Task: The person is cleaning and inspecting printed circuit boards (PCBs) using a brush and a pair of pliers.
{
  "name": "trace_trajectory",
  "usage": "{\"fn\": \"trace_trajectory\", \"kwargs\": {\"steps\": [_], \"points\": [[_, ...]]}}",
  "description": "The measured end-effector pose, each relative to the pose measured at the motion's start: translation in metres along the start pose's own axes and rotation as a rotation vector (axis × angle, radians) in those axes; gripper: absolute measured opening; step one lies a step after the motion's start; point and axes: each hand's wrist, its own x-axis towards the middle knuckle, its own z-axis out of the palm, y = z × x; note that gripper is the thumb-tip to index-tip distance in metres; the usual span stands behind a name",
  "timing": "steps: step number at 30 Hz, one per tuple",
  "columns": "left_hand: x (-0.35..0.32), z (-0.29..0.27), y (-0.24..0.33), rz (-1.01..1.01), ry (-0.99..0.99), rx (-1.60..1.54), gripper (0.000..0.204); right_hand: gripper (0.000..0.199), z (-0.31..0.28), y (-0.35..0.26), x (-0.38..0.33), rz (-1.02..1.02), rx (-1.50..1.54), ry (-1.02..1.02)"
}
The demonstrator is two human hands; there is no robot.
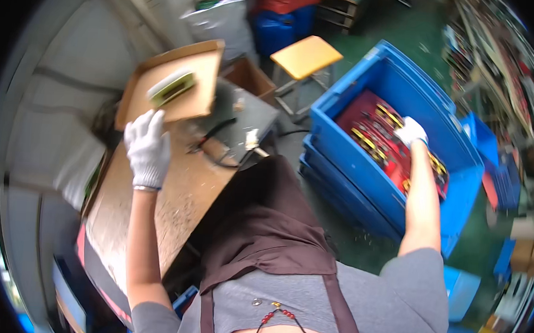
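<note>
A white knitted cloth glove is worn on the left hand [148, 148], and a like one on the right hand [410, 131]. The workbench [181, 191] under the left hand is topped with matt, scuffed wood-coloured board. Just beyond that hand, a tray [192, 99] of dull brown cardboard is seen. To the right of the workbench, the blue crate [372, 167] is moulded in smooth, slightly glossy plastic; the red parts [375, 121] inside look glossy, with yellow metallic-looking fittings. The brown apron [262, 228] is matt cloth.
</note>
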Motion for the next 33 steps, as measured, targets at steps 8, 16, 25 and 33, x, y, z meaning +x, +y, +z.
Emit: {"fn": "trace_trajectory", "kwargs": {"steps": [8,16,25,33], "points": [[-0.082,-0.064,-0.041,-0.438,0.151,-0.071,0.039,0.042,0.040,0.029,0.043,0.099,1.075,0.235],[-0.172,-0.110,-0.037,-0.973,0.363,-0.575,0.027,0.026,-0.177,-0.121,-0.117,-0.393,0.554,0.965],[-0.122,-0.136,-0.026,-0.712,0.258,-0.845,0.039,0.026,-0.168,-0.420,-0.323,-1.036,1.017,0.052],[-0.106,-0.105,-0.067,-0.763,0.020,-1.035,0.051,0.024,-0.087,-0.535,-0.408,-1.753,0.311,0.679]]}}
